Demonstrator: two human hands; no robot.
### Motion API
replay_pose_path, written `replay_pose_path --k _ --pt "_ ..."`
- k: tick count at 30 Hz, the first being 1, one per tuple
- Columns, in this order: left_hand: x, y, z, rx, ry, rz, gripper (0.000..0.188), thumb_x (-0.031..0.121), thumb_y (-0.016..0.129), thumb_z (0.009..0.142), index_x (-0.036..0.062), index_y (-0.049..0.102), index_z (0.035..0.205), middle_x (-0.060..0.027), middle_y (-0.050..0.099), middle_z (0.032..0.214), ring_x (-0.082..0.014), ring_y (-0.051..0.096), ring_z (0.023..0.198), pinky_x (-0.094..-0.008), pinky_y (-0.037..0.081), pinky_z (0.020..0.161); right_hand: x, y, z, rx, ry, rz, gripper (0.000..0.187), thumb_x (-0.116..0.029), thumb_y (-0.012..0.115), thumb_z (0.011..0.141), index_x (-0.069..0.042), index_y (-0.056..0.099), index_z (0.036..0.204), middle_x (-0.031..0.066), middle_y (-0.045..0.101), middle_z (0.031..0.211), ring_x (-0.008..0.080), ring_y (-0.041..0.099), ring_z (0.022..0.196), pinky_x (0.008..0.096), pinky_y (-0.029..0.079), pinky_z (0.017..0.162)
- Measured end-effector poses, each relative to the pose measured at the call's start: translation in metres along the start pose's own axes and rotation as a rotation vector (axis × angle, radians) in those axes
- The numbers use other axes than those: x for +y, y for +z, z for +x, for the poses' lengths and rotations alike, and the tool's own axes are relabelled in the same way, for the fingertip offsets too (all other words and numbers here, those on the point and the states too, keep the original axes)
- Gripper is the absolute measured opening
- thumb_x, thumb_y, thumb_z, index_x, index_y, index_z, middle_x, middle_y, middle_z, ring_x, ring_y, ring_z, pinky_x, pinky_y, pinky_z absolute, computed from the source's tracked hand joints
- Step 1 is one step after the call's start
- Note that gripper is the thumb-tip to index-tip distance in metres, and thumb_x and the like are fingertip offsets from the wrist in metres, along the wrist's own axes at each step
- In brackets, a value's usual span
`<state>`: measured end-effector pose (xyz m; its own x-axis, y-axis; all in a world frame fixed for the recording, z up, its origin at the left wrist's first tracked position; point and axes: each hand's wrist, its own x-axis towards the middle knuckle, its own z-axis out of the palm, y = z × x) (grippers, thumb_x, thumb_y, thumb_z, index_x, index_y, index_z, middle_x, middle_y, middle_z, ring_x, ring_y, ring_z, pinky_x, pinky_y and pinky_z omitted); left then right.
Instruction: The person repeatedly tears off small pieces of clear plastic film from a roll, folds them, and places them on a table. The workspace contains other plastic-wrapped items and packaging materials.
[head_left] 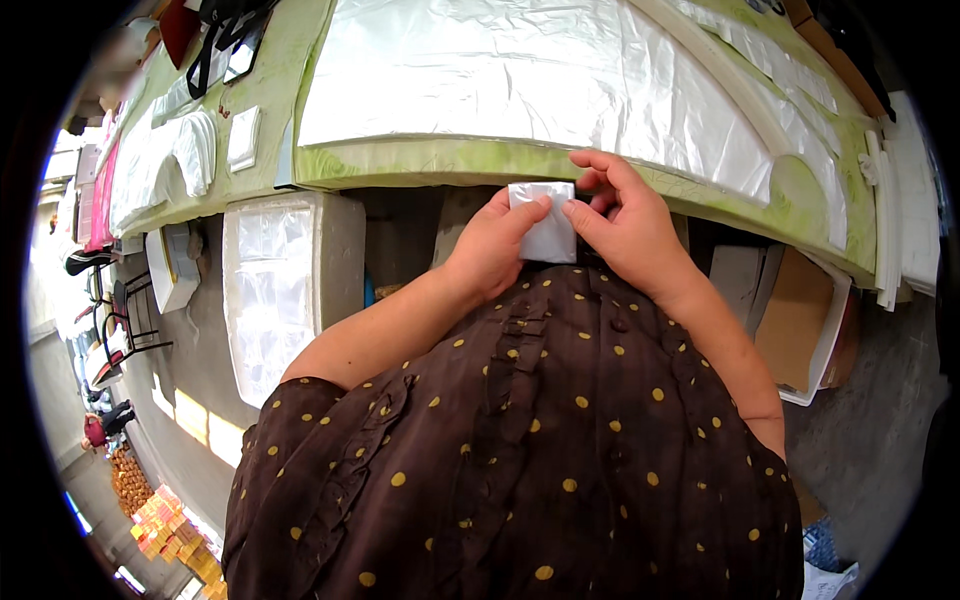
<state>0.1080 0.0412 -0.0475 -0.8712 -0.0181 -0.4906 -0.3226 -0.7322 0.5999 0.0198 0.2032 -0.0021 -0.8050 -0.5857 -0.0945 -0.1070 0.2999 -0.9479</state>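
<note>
In front of my body, just below the table's near edge, a small flat packet of white plastic film is held upright. My left hand grips its left side, thumb across the front and the other fingers behind. The thumb of my right hand touches the packet's upper right edge. Its index finger stretches out above, with the other fingers loosely bent and apart from the thumb. Beyond both hands, wide sheets of clear plastic film lie on the green-covered table.
Below the table on the left stands a white foam box holding clear plastic bags. An open cardboard-lined box is at the right. Folded film and a small white stack lie on the table's left part. A person is far left.
</note>
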Motion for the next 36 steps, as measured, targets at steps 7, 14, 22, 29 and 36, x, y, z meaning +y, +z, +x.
replay_pose_path --k 7,14,22,29,36 --pt "0.020 0.012 -0.016 0.202 0.228 0.080 0.036 0.006 0.060 0.100 0.0088 0.047 0.134 -0.0066 0.062 0.119 -0.0140 0.061 0.106 -0.0320 0.052 0.093 0.013 0.017 0.020 0.124 -0.053 0.354 0.025 0.002 0.063 0.092 -0.004 0.056 0.116 -0.0013 0.055 0.090 0.0060 0.051 0.078 0.0225 0.045 0.070" --pt "0.045 -0.024 -0.023 0.124 0.280 0.383 0.023 -0.004 0.062 0.092 0.0031 0.065 0.114 -0.0024 0.066 0.108 -0.0106 0.061 0.098 -0.0258 0.050 0.089 -0.008 0.028 0.027 0.026 -0.030 0.343 0.025 0.001 0.063 0.096 -0.004 0.056 0.120 0.0003 0.058 0.100 0.0064 0.053 0.086 0.0221 0.047 0.077" --pt "0.269 -0.167 -0.049 0.812 0.617 0.835 0.039 0.001 0.051 0.084 0.0026 0.070 0.118 -0.0052 0.067 0.103 -0.0126 0.059 0.084 -0.0247 0.048 0.077 0.019 0.018 0.022 -0.016 -0.049 0.361 0.023 0.000 0.060 0.099 -0.002 0.057 0.122 0.0025 0.062 0.105 0.0081 0.057 0.091 0.0230 0.050 0.082" --pt "0.319 -0.241 -0.019 1.154 0.425 1.159 0.032 0.018 0.059 0.088 0.0071 0.073 0.114 -0.0112 0.073 0.103 -0.0207 0.067 0.088 -0.0335 0.052 0.082 0.021 0.018 0.019 -0.065 -0.017 0.354 0.022 -0.002 0.061 0.100 -0.002 0.058 0.121 0.0030 0.063 0.105 0.0082 0.058 0.091 0.0231 0.050 0.082" --pt "0.300 -0.210 -0.014 1.167 0.361 1.740 0.072 0.055 0.081 0.076 0.0160 0.064 0.135 -0.0200 0.039 0.157 -0.0340 0.054 0.133 -0.0405 0.044 0.111 0.026 0.012 0.013 -0.060 -0.005 0.335 0.020 -0.001 0.062 0.099 -0.002 0.060 0.119 0.0031 0.065 0.104 0.0079 0.059 0.090 0.0228 0.050 0.081"
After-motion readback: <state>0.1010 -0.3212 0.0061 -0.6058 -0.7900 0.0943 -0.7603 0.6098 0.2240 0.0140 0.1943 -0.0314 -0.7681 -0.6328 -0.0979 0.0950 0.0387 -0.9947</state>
